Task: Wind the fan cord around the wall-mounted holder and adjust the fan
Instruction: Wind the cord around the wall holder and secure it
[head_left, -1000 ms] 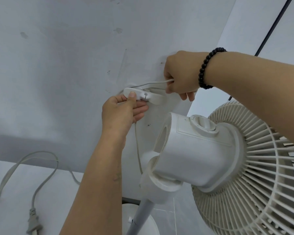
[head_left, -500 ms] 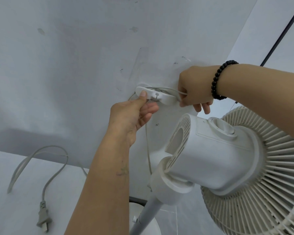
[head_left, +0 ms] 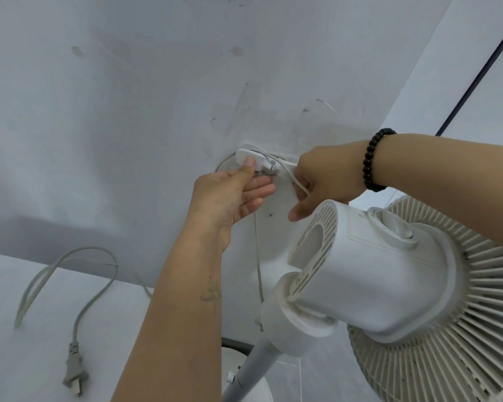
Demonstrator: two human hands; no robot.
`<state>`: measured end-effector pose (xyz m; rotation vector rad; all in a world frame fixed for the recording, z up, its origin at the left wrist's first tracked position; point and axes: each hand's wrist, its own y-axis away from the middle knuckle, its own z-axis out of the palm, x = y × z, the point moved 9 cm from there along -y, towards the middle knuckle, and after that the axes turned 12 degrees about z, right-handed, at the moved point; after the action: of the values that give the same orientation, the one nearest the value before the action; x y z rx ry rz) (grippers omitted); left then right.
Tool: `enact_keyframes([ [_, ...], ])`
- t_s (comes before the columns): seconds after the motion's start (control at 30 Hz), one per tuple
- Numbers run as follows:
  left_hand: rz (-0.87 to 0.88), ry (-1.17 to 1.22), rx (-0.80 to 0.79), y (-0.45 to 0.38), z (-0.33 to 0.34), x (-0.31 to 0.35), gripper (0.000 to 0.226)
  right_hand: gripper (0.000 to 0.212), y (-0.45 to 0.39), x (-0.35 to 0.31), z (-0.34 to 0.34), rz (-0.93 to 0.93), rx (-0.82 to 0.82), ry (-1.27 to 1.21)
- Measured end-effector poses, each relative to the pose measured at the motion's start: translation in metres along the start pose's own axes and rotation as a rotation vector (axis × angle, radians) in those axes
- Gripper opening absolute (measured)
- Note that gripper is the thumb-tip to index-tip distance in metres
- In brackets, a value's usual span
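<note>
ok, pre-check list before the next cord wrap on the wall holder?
1. Left hand steadies holder, thumb on top: ok.
2. Right hand holds cord beside holder: ok.
3. Cord laid over holder: ok; number of turns: cannot tell.
4. Holder fixed firmly to wall: cannot tell.
5. Slack left: plug and loose cord on floor: ok.
6. Fan housing close under right hand, may crowd the loop: not ok.

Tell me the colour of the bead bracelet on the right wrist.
Black: the bead bracelet is a string of glossy round beads, seen clearly in the head view.
</note>
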<state>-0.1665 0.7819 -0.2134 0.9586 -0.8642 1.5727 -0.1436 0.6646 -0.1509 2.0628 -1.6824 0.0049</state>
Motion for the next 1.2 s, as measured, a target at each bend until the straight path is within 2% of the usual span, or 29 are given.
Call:
enact_keyframes([
  [0.13,0.008,-0.110,-0.012,0.000,-0.004,0.002,0.029,0.067,0.001,-0.005,-0.009,-0.054,0.071,0.029],
  [0.23,0.038,-0.207,-0.115,0.003,0.011,0.003,0.026,0.064,-0.001,-0.009,-0.011,-0.104,0.119,0.002],
  [0.43,0.105,-0.267,-0.206,0.007,0.023,0.011,0.033,0.044,0.006,-0.012,-0.008,-0.155,0.088,-0.086],
  [0.57,0.092,-0.376,-0.267,0.006,0.021,0.007,0.012,0.022,0.006,-0.004,-0.011,-0.171,0.116,-0.156],
  [0.67,0.034,-0.451,-0.272,0.003,0.012,0.002,0.018,0.015,0.004,-0.002,-0.016,-0.179,0.132,-0.240],
  [0.77,0.014,-0.411,-0.199,-0.001,-0.006,0.007,0.023,0.030,0.002,-0.003,-0.024,-0.161,0.170,-0.255],
  [0.9,0.063,-0.339,-0.088,-0.007,-0.024,0.016,0.012,0.046,0.001,-0.007,-0.033,-0.132,0.205,-0.250],
  [0.97,0.108,-0.323,-0.016,-0.010,-0.030,0.019,0.005,0.046,0.002,-0.008,-0.034,-0.119,0.207,-0.230],
  [1.07,0.208,-0.316,0.123,-0.012,-0.037,0.024,0.011,0.044,0.004,-0.008,-0.034,-0.115,0.231,-0.170],
  [1.2,0.344,-0.313,0.262,-0.009,-0.042,0.034,0.013,0.052,0.007,-0.008,-0.040,-0.092,0.317,-0.081],
])
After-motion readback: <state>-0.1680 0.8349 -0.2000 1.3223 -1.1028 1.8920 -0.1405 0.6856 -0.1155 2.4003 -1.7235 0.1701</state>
